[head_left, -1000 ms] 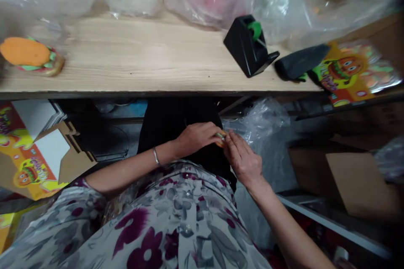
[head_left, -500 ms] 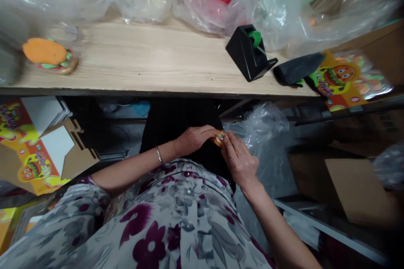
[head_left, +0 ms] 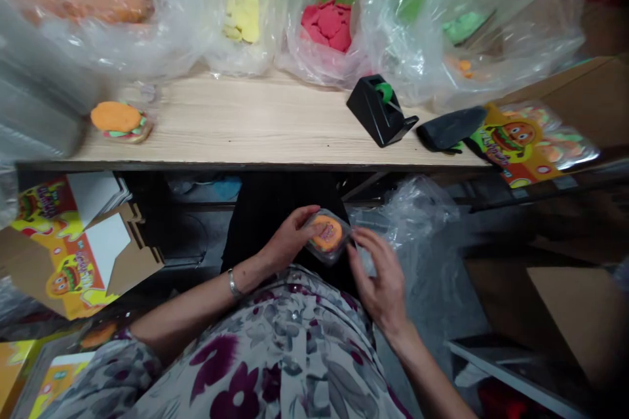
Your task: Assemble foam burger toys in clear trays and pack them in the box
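**Clear case held below the table**

Below the grained wooden table's [head_left: 255, 127] front edge, the left hand [head_left: 289, 243] grips a glossy clear plastic case [head_left: 328, 236] with a round orange piece inside. The right hand [head_left: 383, 278] is loose, fingers spread just beside the case; whether they touch it is unclear. On the table stand a black wedge-shaped dispenser [head_left: 377, 110] and crinkled clear bags [head_left: 417, 26], their contents blurred.

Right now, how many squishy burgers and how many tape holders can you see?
Burgers: 2 (loose burger on the table, packed burger in the left hand)
Tape holder: 1
Total: 3
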